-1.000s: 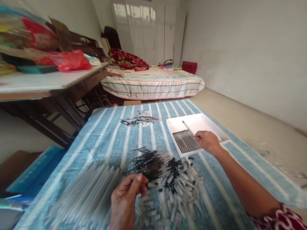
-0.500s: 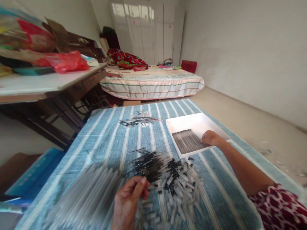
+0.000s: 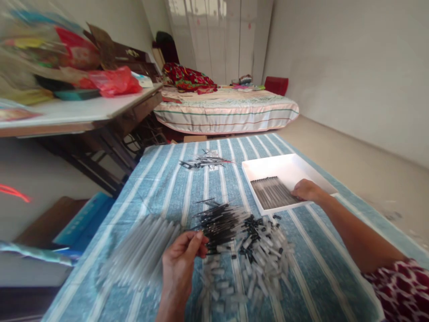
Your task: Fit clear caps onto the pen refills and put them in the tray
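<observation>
"Left hand (image 3: 183,257)?"
"Thumb and finger pressed together."
"Right hand (image 3: 306,190)?"
"At pens (image 3: 270,192) in the white box (image 3: 284,164), two o'clock from the left; grip unclear."
"Between?"
"Dark rods (image 3: 219,223), two o'clock; caps (image 3: 260,257), three."

- I'm standing in a home, and this room looks like a bedroom.
- There's a big bed (image 3: 241,99) across the room, with a striped sheet (image 3: 228,117) hanging over its edge.
- A red blanket (image 3: 187,77) with a bright pattern lies bunched up on it.
- Behind it stands a tall, shiny white cupboard (image 3: 217,44).
- A side table (image 3: 87,109) on the left is piled with plastic bags (image 3: 117,81).
- Pen parts (image 3: 259,255) lie in heaps on a blue striped cloth (image 3: 167,188), so it's a work spot too.
</observation>
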The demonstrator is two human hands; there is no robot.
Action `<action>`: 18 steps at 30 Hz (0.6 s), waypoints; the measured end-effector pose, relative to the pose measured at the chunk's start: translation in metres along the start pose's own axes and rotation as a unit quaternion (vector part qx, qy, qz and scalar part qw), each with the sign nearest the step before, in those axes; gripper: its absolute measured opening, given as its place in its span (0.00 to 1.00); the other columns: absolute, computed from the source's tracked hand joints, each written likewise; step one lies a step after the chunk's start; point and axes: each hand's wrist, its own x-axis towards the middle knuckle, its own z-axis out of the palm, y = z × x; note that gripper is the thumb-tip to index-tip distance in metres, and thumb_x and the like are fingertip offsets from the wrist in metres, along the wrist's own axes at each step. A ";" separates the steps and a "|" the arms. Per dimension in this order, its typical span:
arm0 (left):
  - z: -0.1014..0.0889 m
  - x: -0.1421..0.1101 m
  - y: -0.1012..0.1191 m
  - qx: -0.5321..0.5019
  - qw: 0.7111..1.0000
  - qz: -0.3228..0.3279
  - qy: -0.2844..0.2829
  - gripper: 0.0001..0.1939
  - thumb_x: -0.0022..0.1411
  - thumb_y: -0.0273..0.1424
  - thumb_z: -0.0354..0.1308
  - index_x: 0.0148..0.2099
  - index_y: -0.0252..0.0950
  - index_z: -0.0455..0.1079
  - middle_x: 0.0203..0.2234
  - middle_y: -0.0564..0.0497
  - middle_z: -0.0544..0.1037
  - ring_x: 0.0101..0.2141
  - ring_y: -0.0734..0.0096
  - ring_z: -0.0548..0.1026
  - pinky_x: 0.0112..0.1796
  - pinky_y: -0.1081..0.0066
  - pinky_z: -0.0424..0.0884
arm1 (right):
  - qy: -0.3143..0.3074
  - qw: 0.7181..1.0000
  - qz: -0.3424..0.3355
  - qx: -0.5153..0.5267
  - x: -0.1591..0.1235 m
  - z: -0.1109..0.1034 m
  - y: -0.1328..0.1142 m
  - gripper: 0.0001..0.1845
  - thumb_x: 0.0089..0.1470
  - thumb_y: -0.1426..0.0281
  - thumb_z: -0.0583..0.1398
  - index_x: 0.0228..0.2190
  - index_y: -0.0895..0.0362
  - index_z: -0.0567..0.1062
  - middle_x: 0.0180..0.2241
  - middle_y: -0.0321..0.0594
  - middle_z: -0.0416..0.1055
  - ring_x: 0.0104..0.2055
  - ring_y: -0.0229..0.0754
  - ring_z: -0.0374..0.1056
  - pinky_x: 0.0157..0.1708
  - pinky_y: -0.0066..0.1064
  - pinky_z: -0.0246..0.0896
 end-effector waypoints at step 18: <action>-0.019 0.000 -0.003 0.583 0.802 0.107 0.066 0.11 0.59 0.31 0.47 0.34 0.37 0.71 0.31 0.48 0.75 0.31 0.66 0.74 0.30 0.72 0.64 | 0.196 0.974 -0.090 0.073 -0.081 0.002 -0.040 0.15 0.52 0.60 0.53 0.24 0.53 0.75 0.21 0.37 0.71 0.25 0.41 0.66 0.26 0.28 0.54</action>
